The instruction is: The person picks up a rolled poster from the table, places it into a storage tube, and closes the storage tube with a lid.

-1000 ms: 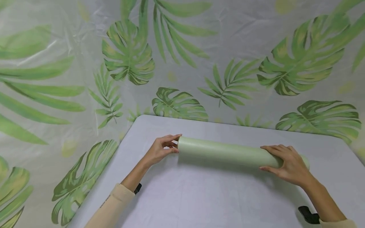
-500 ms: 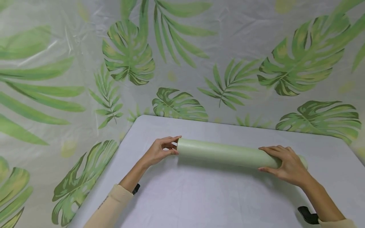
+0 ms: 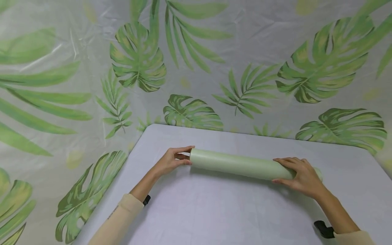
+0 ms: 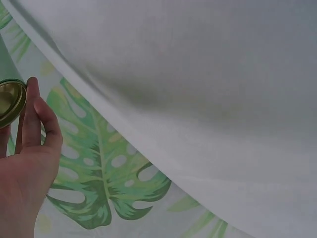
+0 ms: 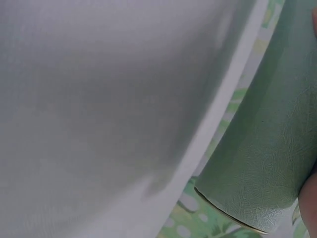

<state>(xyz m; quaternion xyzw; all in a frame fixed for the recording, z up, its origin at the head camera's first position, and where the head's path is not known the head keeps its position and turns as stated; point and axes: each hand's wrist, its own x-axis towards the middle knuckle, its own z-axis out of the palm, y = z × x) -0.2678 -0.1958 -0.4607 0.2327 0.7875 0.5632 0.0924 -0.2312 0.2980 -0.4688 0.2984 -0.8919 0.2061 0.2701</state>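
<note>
A pale green tube [image 3: 232, 165] with a finely textured surface lies crosswise over the far half of the white table. My left hand [image 3: 169, 161] holds its left end, thumb and fingertips at the rim. A recessed gold metal end [image 4: 9, 103] shows there in the left wrist view. Near the other end, my right hand [image 3: 306, 177] grips the tube from above, thumb on the near side and fingers over the far side. One end of the tube [image 5: 247, 163] with a thin dark edge fills the right of the right wrist view, the hand mostly cut off.
The white table [image 3: 214, 211] has a rounded far corner at the left and a straight back edge. Behind it hangs a shiny leaf-patterned sheet [image 3: 196, 78]. Dark wrist-worn pieces [image 3: 324, 229] show by the sleeves.
My right hand has moved left, and the tube's right end with it. The left end has shifted only slightly left, so the tube looks a little shorter. Both hands keep their hold.
</note>
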